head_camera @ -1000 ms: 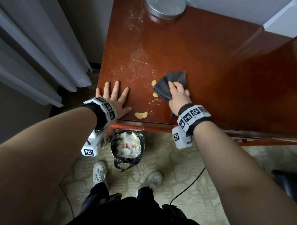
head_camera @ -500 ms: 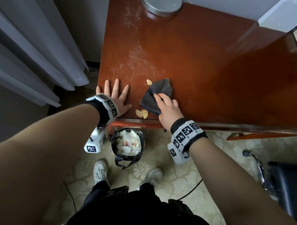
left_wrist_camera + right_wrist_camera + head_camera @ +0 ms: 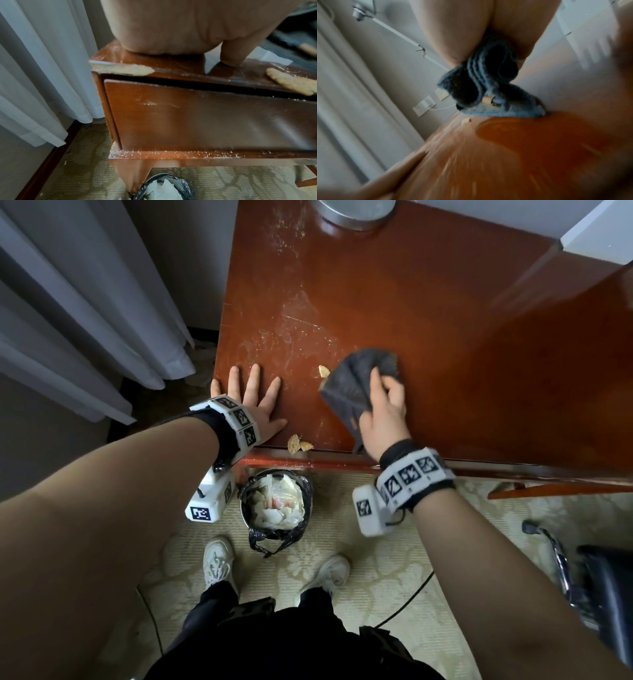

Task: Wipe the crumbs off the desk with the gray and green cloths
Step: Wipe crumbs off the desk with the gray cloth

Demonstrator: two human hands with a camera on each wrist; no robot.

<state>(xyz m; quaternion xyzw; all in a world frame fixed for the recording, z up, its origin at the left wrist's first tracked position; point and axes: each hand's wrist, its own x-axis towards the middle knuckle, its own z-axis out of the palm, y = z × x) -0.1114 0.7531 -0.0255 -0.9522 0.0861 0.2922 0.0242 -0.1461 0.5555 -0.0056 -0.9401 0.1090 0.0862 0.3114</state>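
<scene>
My right hand grips the bunched gray cloth on the red-brown desk, near its front edge. In the right wrist view the gray cloth hangs from my palm and its lower fold touches the wood. One cracker crumb lies just left of the cloth. Two larger crumbs sit at the very front edge, between my hands. My left hand lies flat with spread fingers on the desk's front left corner; its thumb presses the top. No green cloth is in view.
A small bin lined with a black bag and full of paper stands on the carpet under the front edge. A round metal base sits at the desk's back. White curtains hang to the left; a chair is at the right.
My right hand has moved the gray cloth right and back away from the front edge, after sweeping it toward the edge. The left hand stayed flat.
</scene>
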